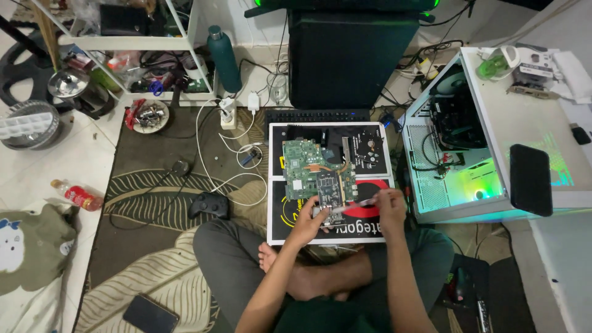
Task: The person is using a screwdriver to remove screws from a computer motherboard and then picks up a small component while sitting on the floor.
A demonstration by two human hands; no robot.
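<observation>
You've got one green circuit board (316,169) in front of you, sitting on two black mats (370,148). One game controller (208,204) on the rug, two phones: one by your knee (150,314), one on the white computer case (530,179). One case (524,123), that is. Bottles: two, a tall green one (224,58) and a small red one (76,196).

Circuit board (317,172) on mat (376,231), mat on rug (148,185) before crossed legs. Left hand (308,221) at board's near edge; right hand (390,206) just right of it, holding brush (357,204) over board's near corner. Keyboard (317,115) behind mat, monitor (351,55) behind keyboard. Open computer case (493,135) right of mat, phone (530,179) on top of it. Game controller (208,203) left of mat. Bottle (77,196) farther left on floor. Second phone (150,314) on rug near left knee. Shelf (123,43) at far left.
</observation>
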